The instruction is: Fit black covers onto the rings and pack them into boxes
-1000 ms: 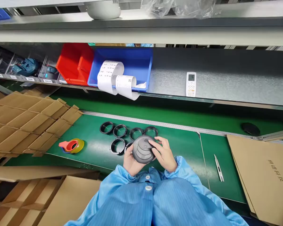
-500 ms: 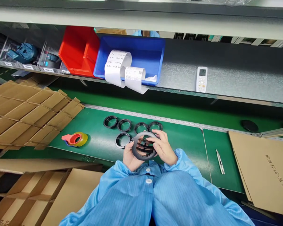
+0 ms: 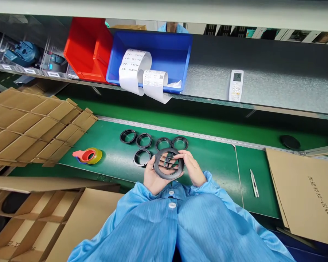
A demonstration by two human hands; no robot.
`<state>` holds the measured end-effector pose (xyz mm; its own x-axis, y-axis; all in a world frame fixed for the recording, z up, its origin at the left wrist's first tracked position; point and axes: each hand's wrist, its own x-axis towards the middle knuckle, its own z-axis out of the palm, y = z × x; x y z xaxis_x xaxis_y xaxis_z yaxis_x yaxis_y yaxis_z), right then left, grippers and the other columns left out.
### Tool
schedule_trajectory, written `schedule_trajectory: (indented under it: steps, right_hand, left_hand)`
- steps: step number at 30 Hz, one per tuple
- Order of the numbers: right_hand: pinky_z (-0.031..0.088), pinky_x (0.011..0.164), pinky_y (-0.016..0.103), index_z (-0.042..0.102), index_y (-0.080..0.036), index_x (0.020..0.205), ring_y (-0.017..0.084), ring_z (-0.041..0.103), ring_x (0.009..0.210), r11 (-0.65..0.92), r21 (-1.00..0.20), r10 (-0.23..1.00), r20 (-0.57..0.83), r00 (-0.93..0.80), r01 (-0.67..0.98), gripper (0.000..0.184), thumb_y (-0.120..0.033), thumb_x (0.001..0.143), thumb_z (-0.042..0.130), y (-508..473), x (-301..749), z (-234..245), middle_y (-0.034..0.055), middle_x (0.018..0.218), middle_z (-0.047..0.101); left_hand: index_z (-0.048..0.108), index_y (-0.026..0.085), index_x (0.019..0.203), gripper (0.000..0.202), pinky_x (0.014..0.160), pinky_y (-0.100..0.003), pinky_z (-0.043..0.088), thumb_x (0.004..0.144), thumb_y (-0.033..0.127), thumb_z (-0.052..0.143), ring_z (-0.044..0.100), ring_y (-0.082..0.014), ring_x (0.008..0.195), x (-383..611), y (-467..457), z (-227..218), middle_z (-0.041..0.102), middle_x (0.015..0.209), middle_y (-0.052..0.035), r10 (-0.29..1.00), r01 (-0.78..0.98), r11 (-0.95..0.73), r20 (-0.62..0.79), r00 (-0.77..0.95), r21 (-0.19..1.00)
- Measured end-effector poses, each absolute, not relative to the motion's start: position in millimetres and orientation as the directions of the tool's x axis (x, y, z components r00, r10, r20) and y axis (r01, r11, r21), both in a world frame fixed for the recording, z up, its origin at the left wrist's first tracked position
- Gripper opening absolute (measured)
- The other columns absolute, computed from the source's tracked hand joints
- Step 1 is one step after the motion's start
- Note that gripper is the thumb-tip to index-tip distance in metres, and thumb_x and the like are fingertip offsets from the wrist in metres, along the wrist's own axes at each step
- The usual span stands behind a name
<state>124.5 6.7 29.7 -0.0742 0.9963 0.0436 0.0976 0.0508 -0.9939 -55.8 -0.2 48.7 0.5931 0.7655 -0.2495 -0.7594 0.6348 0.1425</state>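
A round black air vent (image 3: 159, 171) with slats across its opening is held up in front of my chest. My left hand (image 3: 152, 178) is closed around its left side, with fingers showing behind the slats. My right hand (image 3: 192, 167) grips the right rim, its fingertips at the upper right edge and over the slats. Just beyond the vent, several black rings lie on the green bench. The nearest black ring (image 3: 135, 162) is left of the vent, and another black ring (image 3: 187, 141) sits behind my right fingers.
A tape dispenser (image 3: 98, 155) lies on the left of the bench (image 3: 213, 156), a utility knife (image 3: 253, 183) on the right. Cardboard dividers (image 3: 30, 127) and flat cardboard (image 3: 303, 196) flank it. Above, a shelf holds a red bin (image 3: 82, 54), a blue bin (image 3: 169, 62) and a remote control (image 3: 236, 85).
The vent's slats look more open now, with my left fingers visible through them. My right fingers have shifted towards the rim. The view has tilted slightly down.
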Motion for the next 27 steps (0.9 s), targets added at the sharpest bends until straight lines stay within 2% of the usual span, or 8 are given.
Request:
schedule_trajectory:
  steps: [4, 7, 10, 13, 18, 21, 24, 27]
  right_hand:
    - [0.038, 0.113, 0.043, 0.073, -0.024, 0.104, 0.022, 0.051, 0.127, 0.049, -0.986, 0.996, 0.038, -0.076, 0.156, 0.058, -0.059, 0.101, 0.028, 4.2, 129.2, 22.0, 0.0087, 0.124, 0.060]
    - [0.040, 0.113, 0.044, 0.068, -0.026, 0.122, 0.022, 0.047, 0.130, 0.167, -0.935, 0.984, 0.136, -0.117, 0.314, 0.057, -0.053, 0.103, 0.021, -2.0, 130.6, 16.9, 0.0096, 0.134, 0.054]
    - [0.036, 0.116, 0.051, 0.053, -0.025, 0.143, 0.028, 0.033, 0.139, 0.438, -0.734, 0.892, 0.282, -0.354, 0.518, 0.054, -0.054, 0.101, 0.034, -12.2, 127.6, 8.5, 0.0109, 0.150, 0.042]
    - [0.036, 0.114, 0.057, 0.052, -0.022, 0.143, 0.035, 0.027, 0.141, 0.550, -0.592, 0.818, 0.238, -0.524, 0.589, 0.059, -0.054, 0.094, 0.051, -21.1, 123.4, -7.1, 0.0138, 0.151, 0.042]
    - [0.040, 0.112, 0.057, 0.055, -0.020, 0.139, 0.034, 0.031, 0.138, 0.526, -0.672, 0.814, 0.221, -0.537, 0.522, 0.063, -0.056, 0.088, 0.063, -24.7, 121.9, -26.3, 0.0160, 0.147, 0.044]
    - [0.037, 0.114, 0.056, 0.052, -0.021, 0.141, 0.030, 0.033, 0.137, 0.478, -0.725, 0.856, 0.259, -0.447, 0.495, 0.057, -0.052, 0.093, 0.056, -22.1, 121.9, -19.4, 0.0147, 0.148, 0.042]
    - [0.034, 0.117, 0.056, 0.053, -0.025, 0.141, 0.029, 0.029, 0.139, 0.473, -0.719, 0.866, 0.273, -0.420, 0.509, 0.048, -0.046, 0.098, 0.047, -17.9, 120.5, -7.7, 0.0113, 0.151, 0.039]
    - [0.034, 0.116, 0.055, 0.063, -0.025, 0.129, 0.029, 0.030, 0.138, 0.478, -0.735, 0.855, 0.264, -0.446, 0.481, 0.041, -0.045, 0.100, 0.041, -13.8, 118.4, -1.9, 0.0099, 0.146, 0.044]
  left_hand:
    - [0.063, 0.017, 0.128, 0.053, 0.114, -0.070, 0.021, 0.096, 0.055, 0.044, 0.050, -0.0409, 0.131, -52.0, -3.2, 46.5, 0.060, 0.137, -0.0174, 0.767, -0.761, 0.629, -0.284, 0.575, 0.159]
    - [0.064, 0.016, 0.126, 0.053, 0.112, -0.068, 0.028, 0.096, 0.055, 0.043, 0.052, -0.0396, 0.129, -51.4, -4.4, 42.5, 0.062, 0.135, -0.0171, 0.763, -0.766, 0.627, -0.315, 0.565, 0.146]
    - [0.068, 0.014, 0.118, 0.047, 0.112, -0.052, 0.039, 0.099, 0.048, 0.041, 0.062, -0.0298, 0.118, -55.1, -6.3, 30.9, 0.071, 0.121, -0.0134, 0.774, -0.812, 0.576, -0.384, 0.503, 0.098]
    - [0.070, 0.012, 0.113, 0.043, 0.107, -0.038, 0.046, 0.100, 0.041, 0.041, 0.068, -0.0227, 0.107, -61.5, -11.8, 12.8, 0.075, 0.111, -0.0112, 0.743, -0.826, 0.562, -0.472, 0.475, 0.053]
    - [0.072, 0.015, 0.108, 0.042, 0.109, -0.048, 0.044, 0.098, 0.044, 0.043, 0.068, -0.0271, 0.107, -68.5, -24.7, -1.6, 0.076, 0.105, -0.0097, 0.694, -0.784, 0.619, -0.494, 0.523, 0.040]
    - [0.070, 0.015, 0.114, 0.044, 0.105, -0.052, 0.046, 0.096, 0.046, 0.045, 0.067, -0.0291, 0.109, -69.5, -29.9, 7.5, 0.074, 0.114, -0.0114, 0.707, -0.787, 0.615, -0.482, 0.517, 0.058]
    - [0.068, 0.016, 0.118, 0.043, 0.104, -0.054, 0.046, 0.095, 0.045, 0.046, 0.065, -0.0294, 0.112, -68.8, -34.1, 20.0, 0.072, 0.119, -0.0110, 0.735, -0.807, 0.585, -0.477, 0.481, 0.087]
    - [0.069, 0.015, 0.115, 0.038, 0.107, -0.054, 0.042, 0.096, 0.039, 0.046, 0.066, -0.0284, 0.109, -66.3, -39.1, 29.8, 0.073, 0.116, -0.0109, 0.759, -0.819, 0.556, -0.491, 0.428, 0.144]
